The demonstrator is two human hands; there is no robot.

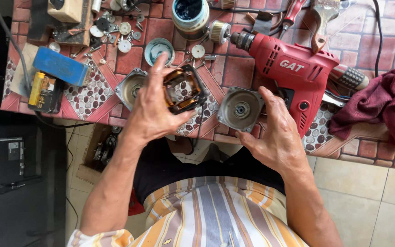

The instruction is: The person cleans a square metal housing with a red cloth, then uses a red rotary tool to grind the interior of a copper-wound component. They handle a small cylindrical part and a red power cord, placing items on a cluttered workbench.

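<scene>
My left hand point(152, 110) grips a square black motor stator with copper windings point(184, 89), held tilted just above the patterned table point(225, 68). My right hand point(277, 132) holds a round grey metal end cover point(241, 109) by its edge, thumb up along its right side. A second grey metal end cover point(130, 86) lies on the table, partly hidden behind my left hand. The two held parts are apart, a small gap between them.
A red electric drill point(293, 68) lies right of the cover. A maroon cloth point(380, 107) sits at the right edge. Behind are a dark-filled tin point(189, 13), a small round lid point(157, 48), several washers and screws, a brush point(322, 20), and a blue box point(62, 66).
</scene>
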